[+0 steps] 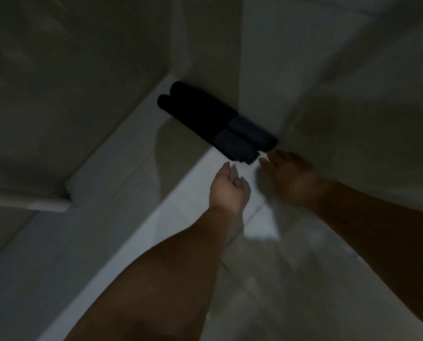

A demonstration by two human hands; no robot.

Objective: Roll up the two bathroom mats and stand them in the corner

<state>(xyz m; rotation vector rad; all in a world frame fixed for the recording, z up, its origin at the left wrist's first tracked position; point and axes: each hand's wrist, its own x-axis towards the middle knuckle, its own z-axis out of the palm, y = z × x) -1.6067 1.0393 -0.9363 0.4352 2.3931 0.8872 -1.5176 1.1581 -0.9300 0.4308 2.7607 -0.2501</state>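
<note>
Two dark rolled bathroom mats stand side by side in a wall corner, seen from above. One rolled mat (205,124) is on the left and the other rolled mat (232,114) leans against the white wall. Their near ends look bluish grey. My left hand (227,188) hovers just short of the left roll's near end, fingers loosely curled, holding nothing. My right hand (286,175) is beside the right roll's near end with fingers stretched out, apart from it by a small gap. The picture is dim and blurred.
A protruding white wall edge (262,70) stands right behind the rolls. A pale raised ledge (121,134) runs diagonally on the left, ending at a white block (67,195). Light floor tiles (291,279) lie under my arms.
</note>
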